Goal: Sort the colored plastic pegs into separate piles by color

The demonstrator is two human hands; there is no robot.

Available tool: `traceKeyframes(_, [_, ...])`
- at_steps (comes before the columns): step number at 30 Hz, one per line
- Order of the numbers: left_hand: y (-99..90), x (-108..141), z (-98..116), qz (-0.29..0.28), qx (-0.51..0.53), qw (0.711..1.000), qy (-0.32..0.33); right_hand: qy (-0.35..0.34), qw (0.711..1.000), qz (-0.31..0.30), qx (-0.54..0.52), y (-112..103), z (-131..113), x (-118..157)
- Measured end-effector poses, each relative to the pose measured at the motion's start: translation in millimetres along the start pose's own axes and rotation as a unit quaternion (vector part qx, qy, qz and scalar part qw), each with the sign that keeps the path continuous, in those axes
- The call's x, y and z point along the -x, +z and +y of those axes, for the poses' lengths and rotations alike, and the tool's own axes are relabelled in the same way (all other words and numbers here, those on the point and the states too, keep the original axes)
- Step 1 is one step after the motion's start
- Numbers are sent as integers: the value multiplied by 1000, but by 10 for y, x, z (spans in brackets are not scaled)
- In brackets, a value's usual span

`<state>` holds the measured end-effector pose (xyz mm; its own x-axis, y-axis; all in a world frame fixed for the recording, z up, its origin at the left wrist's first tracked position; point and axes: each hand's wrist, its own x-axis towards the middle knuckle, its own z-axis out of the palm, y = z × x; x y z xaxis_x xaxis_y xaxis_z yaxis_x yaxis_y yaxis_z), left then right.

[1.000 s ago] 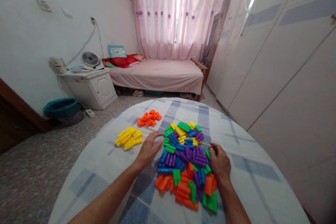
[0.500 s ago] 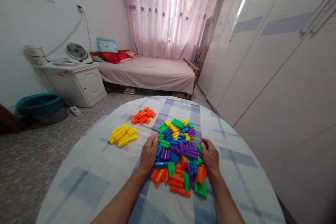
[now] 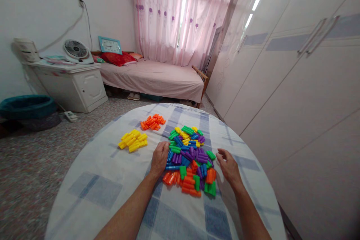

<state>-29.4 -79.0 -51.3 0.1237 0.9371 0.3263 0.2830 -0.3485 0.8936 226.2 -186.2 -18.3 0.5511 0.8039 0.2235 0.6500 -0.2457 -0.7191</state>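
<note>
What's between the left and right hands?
In the head view, a multicoloured pile of small pieces lies on the tablecloth between the left hand and right hand.

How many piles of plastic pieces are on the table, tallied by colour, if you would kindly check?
Orange pile: 1
Yellow pile: 1
Mixed-colour pile: 1
Total: 3 piles

From my end, the left hand [image 3: 160, 156] masks its contact with the plastic tube blocks [image 3: 200, 156]. I can't read the numerals on the clock [image 3: 109, 45]; frame edges crop the waste bin [image 3: 29, 107] and wardrobe [image 3: 281, 82].
</note>
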Motion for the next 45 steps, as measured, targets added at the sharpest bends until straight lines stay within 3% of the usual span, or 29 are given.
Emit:
traceKeyframes(7, [-6,11,16,1,-12,1000,8,57,994,-83,-38,-27,-106,615])
traceKeyframes(15, [5,1,8,3,-15,1000,2,67,981,-89,-161,336,-279,671])
traceKeyframes(19, [4,-7,-8,-2,-18,1000,1,18,988,-88,-127,421,-418,645])
traceKeyframes(22, [-2,-3,-7,-5,-20,1000,2,-23,996,-40,-73,327,-407,525])
traceKeyframes(26, [-13,19,27,12,-33,998,48,-3,995,99,-25,232,-141,203])
traceKeyframes(30, [-18,84,203,33,-76,986,145,35,992,125,-2,318,121,-33])
traceKeyframes(32, [-3,150,379,1,-92,977,191,36,993,112,5,377,160,-60])
traceKeyframes(38, [237,461,889,-227,-144,916,298,26,998,63,14,396,132,-23])
traceKeyframes(42, [522,572,903,-297,-228,868,326,22,998,54,12,367,160,-23])
traceKeyframes(45, [648,549,855,-315,-267,851,325,10,998,55,11,374,188,-32])
